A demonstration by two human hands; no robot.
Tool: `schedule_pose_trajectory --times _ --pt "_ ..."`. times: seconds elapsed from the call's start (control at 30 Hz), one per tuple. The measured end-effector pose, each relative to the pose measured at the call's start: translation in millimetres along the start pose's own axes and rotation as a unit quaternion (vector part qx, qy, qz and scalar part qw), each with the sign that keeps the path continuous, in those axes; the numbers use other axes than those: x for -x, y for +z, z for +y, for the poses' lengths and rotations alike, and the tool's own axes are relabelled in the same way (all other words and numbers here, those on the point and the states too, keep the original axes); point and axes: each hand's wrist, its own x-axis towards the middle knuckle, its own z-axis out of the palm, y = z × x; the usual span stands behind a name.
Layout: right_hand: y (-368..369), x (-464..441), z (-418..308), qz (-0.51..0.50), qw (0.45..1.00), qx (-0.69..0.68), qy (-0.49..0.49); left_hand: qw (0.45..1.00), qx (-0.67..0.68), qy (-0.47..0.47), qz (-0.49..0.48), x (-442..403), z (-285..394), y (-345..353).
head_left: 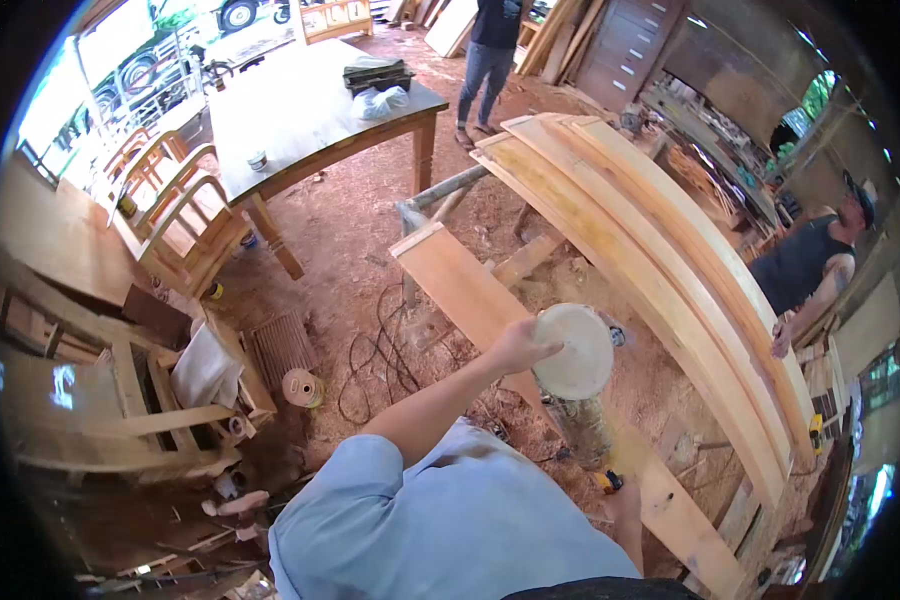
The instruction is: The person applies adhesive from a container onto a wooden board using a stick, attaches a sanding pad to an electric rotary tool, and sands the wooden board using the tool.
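My left hand (523, 347) is closed on the edge of a round, whitish lid (574, 352), with the thumb lying over its face. The lid is held above a wooden board (470, 290) and partly covers a cloudy container (587, 432) behind it. Lower down, my right hand (625, 503) is at a small yellow-and-black tool (608, 482) and seems to grip it. Its fingers are small in view, and the tool's exact kind cannot be made out. A second stretch of pale board (675, 515) lies beside that hand.
Long planks (640, 270) lie side by side on my right, with a person (805, 265) beyond them. Another person (490, 60) stands at the back. A table (300, 120), wooden chairs (175, 205), a cable (370, 365) and a spool (302, 388) are on the left.
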Motion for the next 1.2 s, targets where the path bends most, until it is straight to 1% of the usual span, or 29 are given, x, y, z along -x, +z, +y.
schedule_pose_trajectory --times 0.07,0.13,0.2,0.23,0.27,0.3,0.33,0.37,0.4,0.43,0.47,0.5,0.53,0.57,0.6,0.63,0.67,0.7,0.73,0.77,0.8,0.83,0.87,0.9,0.93,0.97,1.0,1.07,1.2 --pt "7 18 -15 -0.024 0.998 -0.045 0.046 0.996 0.069 -0.008 -0.063 -16 -2 2" --pt "28 41 -21 0.089 0.996 -0.010 -0.024 0.995 0.055 0.030 -0.072 -29 -7 4" --pt "43 44 -8 -0.087 0.985 -0.139 0.054 0.989 0.085 0.063 -0.106 -43 -23 11" --pt "22 60 -51 -0.178 0.930 -0.291 0.139 0.979 0.129 0.059 -0.147 -61 -34 17" --pt "44 62 -32 -0.258 0.845 -0.443 0.154 0.973 0.125 0.060 -0.184 -80 -41 18" --pt "53 63 -36 -0.334 0.813 -0.452 0.150 0.976 -0.037 0.053 -0.207 -97 -25 12" --pt "67 74 -42 -0.346 0.814 -0.437 0.163 0.969 -0.124 0.041 -0.211 -101 11 5" --pt "65 77 -49 -0.412 0.753 -0.471 0.205 0.963 -0.192 0.159 -0.100 -105 26 6" --pt "110 91 -32 -0.345 0.722 -0.568 0.191 0.930 -0.242 0.275 0.021 -104 42 14" --pt "56 99 -88 -0.316 0.704 -0.600 0.213 0.949 -0.104 0.299 0.007 -81 86 19" --pt "99 108 -68 -0.265 0.655 -0.689 0.161 0.952 0.035 0.305 -0.001 -52 121 22" --pt "104 115 -74 -0.248 0.669 -0.683 0.156 0.930 0.058 0.307 -0.192 -22 124 28" --pt "105 112 -82 -0.234 0.686 -0.673 0.149 0.876 0.082 0.299 -0.369 4 124 34" --pt "107 116 -86 -0.228 0.677 -0.681 0.161 0.827 -0.008 0.262 -0.498 22 114 44" --pt "107 114 -89 -0.219 0.625 -0.737 0.135 0.755 -0.101 0.224 -0.608 32 101 54" --pt "107 110 -91 -0.210 0.570 -0.788 0.103 0.752 -0.103 0.222 -0.613 35 93 61" --pt "108 103 -96 -0.209 0.565 -0.792 0.102 0.681 -0.276 0.157 -0.660 37 84 65" --pt "107 96 -100 -0.217 0.609 -0.751 0.137 0.584 -0.438 0.087 -0.678 39 74 69" --pt "105 91 -105 -0.225 0.650 -0.705 0.173 0.581 -0.440 0.084 -0.679 37 58 65" --pt "102 90 -110 -0.231 0.646 -0.706 0.175 0.696 -0.350 -0.036 -0.626 39 36 57" --pt "98 91 -117 -0.221 0.648 -0.706 0.181 0.785 -0.250 -0.155 -0.545 48 17 53" --pt "93 91 -124 -0.212 0.652 -0.705 0.183 0.786 -0.253 -0.163 -0.540 63 3 58" --pt "87 90 -131 -0.212 0.622 -0.732 0.183 0.873 -0.082 -0.191 -0.441 74 -10 64" --pt "96 90 -125 -0.219 0.621 -0.732 0.172 0.920 0.092 -0.204 -0.322 83 -23 72" --pt "107 85 -120 -0.216 0.620 -0.737 0.162 0.921 0.188 -0.229 -0.253 88 -26 89" --pt "118 83 -116 -0.213 0.616 -0.742 0.155 0.926 0.183 -0.221 -0.245 93 -29 99" --pt "118 84 -116 -0.221 0.615 -0.743 0.146 0.932 0.213 -0.225 -0.185 100 -24 108" --pt "115 82 -115 -0.233 0.646 -0.717 0.119 0.933 0.228 -0.259 -0.098 101 -25 113" --pt "145 75 -112 -0.196 0.625 -0.751 0.080 0.939 0.241 -0.227 -0.092 104 -33 112"
